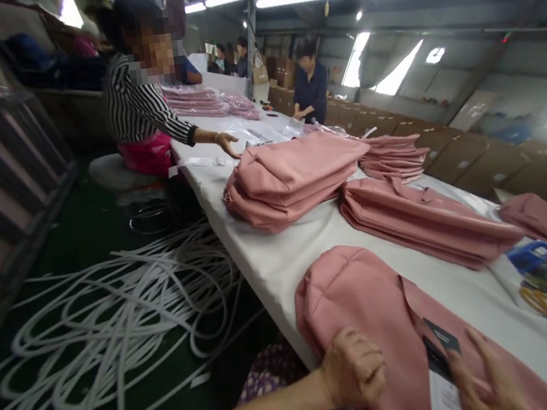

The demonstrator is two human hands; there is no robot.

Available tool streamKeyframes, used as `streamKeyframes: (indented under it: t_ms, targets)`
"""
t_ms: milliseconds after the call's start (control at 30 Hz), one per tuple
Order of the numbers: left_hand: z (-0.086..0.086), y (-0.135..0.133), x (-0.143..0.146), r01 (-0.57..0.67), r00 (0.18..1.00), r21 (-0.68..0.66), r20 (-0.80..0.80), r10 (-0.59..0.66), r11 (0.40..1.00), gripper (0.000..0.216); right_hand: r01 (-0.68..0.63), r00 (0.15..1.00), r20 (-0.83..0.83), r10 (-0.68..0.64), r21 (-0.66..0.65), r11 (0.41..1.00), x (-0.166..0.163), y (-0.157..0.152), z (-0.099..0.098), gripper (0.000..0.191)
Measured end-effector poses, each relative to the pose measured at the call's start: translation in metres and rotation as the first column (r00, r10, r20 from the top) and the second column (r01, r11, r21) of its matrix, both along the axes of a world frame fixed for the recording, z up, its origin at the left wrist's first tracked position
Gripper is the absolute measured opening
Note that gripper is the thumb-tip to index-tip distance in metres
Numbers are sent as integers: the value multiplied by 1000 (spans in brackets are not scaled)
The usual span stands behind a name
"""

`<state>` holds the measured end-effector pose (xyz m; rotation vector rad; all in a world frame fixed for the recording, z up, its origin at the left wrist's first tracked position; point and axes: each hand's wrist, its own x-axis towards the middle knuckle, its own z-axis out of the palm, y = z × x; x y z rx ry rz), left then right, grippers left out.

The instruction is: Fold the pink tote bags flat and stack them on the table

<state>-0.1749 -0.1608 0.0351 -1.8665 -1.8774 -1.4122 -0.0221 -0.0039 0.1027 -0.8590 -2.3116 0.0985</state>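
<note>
A pink bag (360,288) lies at the near edge of the white-covered table. My left hand (355,366) rests against its side with curled fingers; whatever is inside the fist is hidden. On the bag's right part lies my right hand (490,375), its fingers apart and its thumb by the tags. Beside that thumb are a black tag (442,336) and a white printed label (444,397). A folded pink strap (410,301) runs across the bag above them.
Farther along the table (270,259) are stacked pink bags (299,168) and a flatter pink stack (421,219). Orange-handled scissors (538,299) lie at right. A co-worker in stripes (138,95) reaches toward the stack. White tubing (114,340) is tangled on the floor.
</note>
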Motion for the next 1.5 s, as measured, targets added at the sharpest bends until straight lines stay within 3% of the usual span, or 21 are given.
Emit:
streamKeyframes:
  t_ms: [67, 133, 167, 233, 300, 400, 467, 533, 633, 800, 933, 1067, 1200, 1367, 1500]
  targets:
    - [5, -15, -3, -25, 972, 211, 233, -26, 977, 16, -208, 978, -14, 208, -75, 975, -45, -39, -6, 63]
    - [14, -38, -15, -198, 867, 249, 496, 51, 948, 17, -350, 934, 15, 357, -161, 923, -82, -72, -20, 58]
    - [16, -50, -26, -308, 788, 187, 600, 139, 933, 17, -388, 913, 57, 404, -184, 903, -96, -85, -28, 59]
    - [17, -66, -54, -500, 626, 19, 699, 346, 866, 14, -345, 906, 191, 377, -182, 921, -118, -102, -41, 68]
    - [12, -71, -85, -544, 573, -95, 683, 453, 833, 32, -259, 899, 331, 286, -124, 958, -133, -111, -45, 82]
    - [-1, -60, -120, -352, 684, -157, 629, 368, 923, 60, -186, 862, 478, 170, -15, 983, -152, -116, -39, 93]
    - [-7, -51, -133, -230, 729, -170, 623, 285, 958, 57, -160, 836, 536, 119, 30, 987, -163, -119, -32, 90]
    - [-11, -46, -141, -182, 741, -173, 623, 251, 968, 54, -139, 824, 560, 88, 49, 989, -171, -121, -29, 84]
    - [-14, -45, -148, -143, 747, -195, 622, 235, 970, 44, -245, 819, 540, 193, 25, 969, -174, -118, -33, 73]
    - [-14, -48, -150, -195, 706, -233, 642, 301, 953, 10, -499, 810, 316, 493, -69, 864, -158, -102, -58, 50]
    - [-11, -52, -152, -164, 672, -306, 661, 333, 938, 10, -453, 888, 21, 460, -147, 879, -140, -99, -77, 49]
    - [-1, -43, -169, -74, 558, -497, 698, 449, 864, 25, -442, 892, -43, 450, -288, 849, -135, -101, -81, 49]
    - [17, -26, -190, 118, 539, -667, 665, 517, 736, 25, -477, 875, -42, 483, -248, 843, -138, -102, -81, 51]
    - [34, -14, -209, 442, 511, -688, 720, 469, 575, 22, -483, 874, -8, 487, -140, 864, -137, -101, -89, 51]
    - [37, -4, -217, 493, 536, -678, 730, 423, 545, 24, -483, 874, 3, 486, -91, 871, -136, -100, -97, 54]
